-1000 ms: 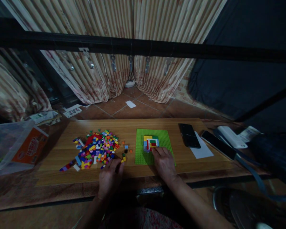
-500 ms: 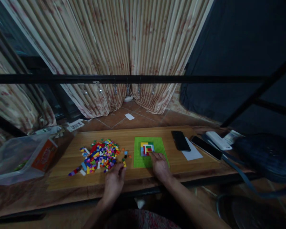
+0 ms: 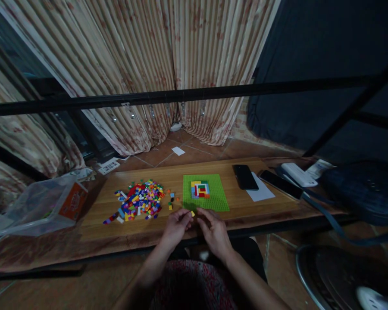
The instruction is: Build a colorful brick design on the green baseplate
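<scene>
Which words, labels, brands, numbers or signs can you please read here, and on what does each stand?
None can be read with certainty.
Orange rectangular label on the clear plastic box: pale characters, too blurred to read.
White paper sheet with black code-like squares on the floor: too small to read.
Heap of multicoloured plastic bricks: no lettering discernible.

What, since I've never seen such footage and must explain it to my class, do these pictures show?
There is no machine, just a person working bare-handed, seen by one camera worn on the head, looking forward and down. On the wooden board lie a brick pile, a green plate with a small brick build on it, a black phone and a sheet of paper. The left hand pinches a small yellow brick; the right hand, close beside it, appears to hold nothing.
</scene>
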The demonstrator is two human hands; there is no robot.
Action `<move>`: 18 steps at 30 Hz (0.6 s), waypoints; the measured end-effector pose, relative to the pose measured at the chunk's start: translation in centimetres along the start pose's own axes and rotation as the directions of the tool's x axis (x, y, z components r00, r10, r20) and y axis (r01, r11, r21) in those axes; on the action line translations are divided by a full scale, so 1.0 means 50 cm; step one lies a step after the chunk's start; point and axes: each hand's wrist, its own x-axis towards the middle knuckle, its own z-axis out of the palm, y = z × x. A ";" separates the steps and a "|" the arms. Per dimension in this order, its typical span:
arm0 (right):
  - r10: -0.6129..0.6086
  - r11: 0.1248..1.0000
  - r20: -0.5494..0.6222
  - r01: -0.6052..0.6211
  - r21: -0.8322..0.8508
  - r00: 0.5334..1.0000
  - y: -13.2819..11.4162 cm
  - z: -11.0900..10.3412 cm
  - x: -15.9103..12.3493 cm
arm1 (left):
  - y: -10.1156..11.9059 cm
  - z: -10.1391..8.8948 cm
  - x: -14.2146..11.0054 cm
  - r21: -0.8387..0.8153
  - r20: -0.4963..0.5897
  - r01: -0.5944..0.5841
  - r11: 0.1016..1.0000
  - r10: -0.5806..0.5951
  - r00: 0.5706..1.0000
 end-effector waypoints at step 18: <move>-0.027 0.990 0.049 0.034 -0.140 0.998 0.060 -0.035 0.026 | -0.005 0.054 0.029 0.090 0.135 0.001 0.996 -0.013 0.991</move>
